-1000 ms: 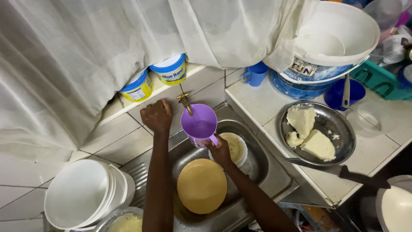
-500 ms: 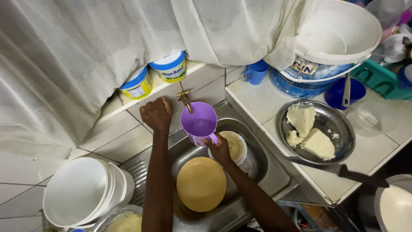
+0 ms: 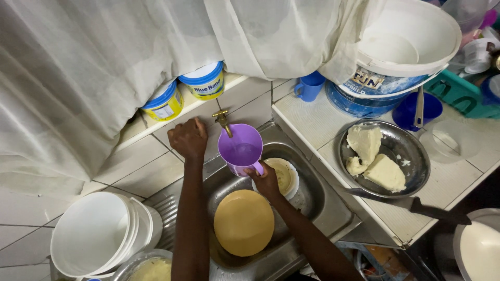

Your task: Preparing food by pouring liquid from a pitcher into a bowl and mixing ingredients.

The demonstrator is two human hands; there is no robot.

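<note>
My right hand [image 3: 266, 179] grips the handle of a purple plastic jug [image 3: 240, 149] and holds it under a small brass tap [image 3: 224, 120] above the steel sink [image 3: 317, 203]. Some water lies in the jug. My left hand [image 3: 188, 138] rests against the tiled wall just left of the tap, fingers curled at the tap's handle. Below the jug, inside the sink, a round yellow plate [image 3: 244, 222] lies face down and a white bowl [image 3: 287, 176] with yellowish residue sits beside it.
A metal pan [image 3: 416, 156] with pale dough lumps sits on the tiled counter to the right, with a knife [image 3: 411, 205] at its front. Stacked white buckets [image 3: 96, 242] stand at the left. Two tubs [image 3: 185, 91] sit on the ledge under a curtain; blue cup [image 3: 310, 86] and big tubs are behind.
Both hands and the jug stay in place under the tap. The view has shifted only slightly.
</note>
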